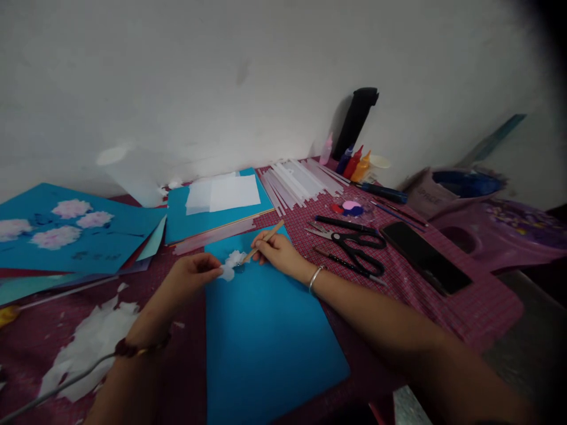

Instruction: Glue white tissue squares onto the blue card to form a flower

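Near the centre of the frame, my left hand (195,274) has thumb and fingertips pinched together on a white paper piece (227,273), beside a ruffled white cluster (234,258) at the upper part of a blue sheet (270,336). My right hand (278,254) is clamped around a wooden stick (271,234), its lower tip at the cluster's right edge.

At the upper right, a pale pink bottle (326,151), a dark blue bottle (344,161), a red bottle (353,163) and an orange bottle (362,168) stand in a row; how full they are I cannot tell. Next to the orange one sits a pale, round-rimmed dish (380,160), its contents too small to tell.

At the right of the frame, a pink container (426,192) with lettering on its side has something blue inside, too dim to identify. In the upper left, a whitish cup-like form (128,174) leans near the wall (199,88); its inside is unclear.
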A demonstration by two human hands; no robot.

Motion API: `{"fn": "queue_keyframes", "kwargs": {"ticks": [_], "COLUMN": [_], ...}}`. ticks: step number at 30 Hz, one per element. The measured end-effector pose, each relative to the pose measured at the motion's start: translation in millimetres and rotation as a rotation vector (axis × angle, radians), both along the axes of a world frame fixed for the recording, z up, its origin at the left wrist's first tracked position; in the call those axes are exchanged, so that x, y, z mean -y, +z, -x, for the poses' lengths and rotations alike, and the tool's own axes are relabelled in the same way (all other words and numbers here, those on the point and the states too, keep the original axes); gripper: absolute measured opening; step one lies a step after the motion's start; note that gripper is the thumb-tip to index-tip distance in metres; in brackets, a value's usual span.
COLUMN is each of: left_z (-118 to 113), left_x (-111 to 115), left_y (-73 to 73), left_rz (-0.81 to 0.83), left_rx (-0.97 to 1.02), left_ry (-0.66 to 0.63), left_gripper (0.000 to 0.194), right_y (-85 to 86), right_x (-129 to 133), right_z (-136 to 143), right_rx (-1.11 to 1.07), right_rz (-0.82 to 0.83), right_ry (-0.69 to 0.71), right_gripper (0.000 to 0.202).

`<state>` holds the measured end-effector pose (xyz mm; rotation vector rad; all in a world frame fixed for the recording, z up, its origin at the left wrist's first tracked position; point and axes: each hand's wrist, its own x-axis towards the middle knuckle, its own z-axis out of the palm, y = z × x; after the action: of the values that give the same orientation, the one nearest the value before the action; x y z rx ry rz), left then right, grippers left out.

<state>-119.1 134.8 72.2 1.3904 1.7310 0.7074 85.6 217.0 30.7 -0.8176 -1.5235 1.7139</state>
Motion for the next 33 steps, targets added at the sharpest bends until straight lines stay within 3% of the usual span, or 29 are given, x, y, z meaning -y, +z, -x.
{"fn": "queue_keyframes", "kwargs": {"ticks": [8,12,16,20,23,28,33], "left_z": [-7,-18,-24,-24,-24,-26,-17], "left_x": [3,-2,-10,-12,-12,-11,-6], "left_y": [5.2,-6.9,-21.7,-25.9,-25.5,-23.2,-12.9], "left_rz": [-0.035,-0.007,-0.091,-0.129,-0.148,-0.171,-0.302], "left_rx": [0.059,0.108,-0.040,-0.096,-0.142,-0.168,-0.335], "left_ry": [-0.005,-0.011,0.041,0.076,0.064,0.074,0.415], "left_gripper": [0.023,0.021,0.021,0.022,0.022,0.021,0.027], "right_y": [-5.0,-4.7,-0.3,2.6,1.3,0.1,7.2], "right_x": [-2,-3,-1,6,10,12,15], "right_z": [3,2,0,-2,-3,-5,-8], "right_rx": [-0.002,0.003,-0.032,-0.113,-0.077,0.164,0.307], "right_rz": [-0.011,-0.030,-0.006,-0.041,-0.149,-0.522,-0.697], "right_ry": [-0.024,-0.027,-0.073,-0.095,-0.030,0.004,0.053], "right_gripper": [0.009,0.009,0.009,0.010,0.011,0.022,0.025]}}
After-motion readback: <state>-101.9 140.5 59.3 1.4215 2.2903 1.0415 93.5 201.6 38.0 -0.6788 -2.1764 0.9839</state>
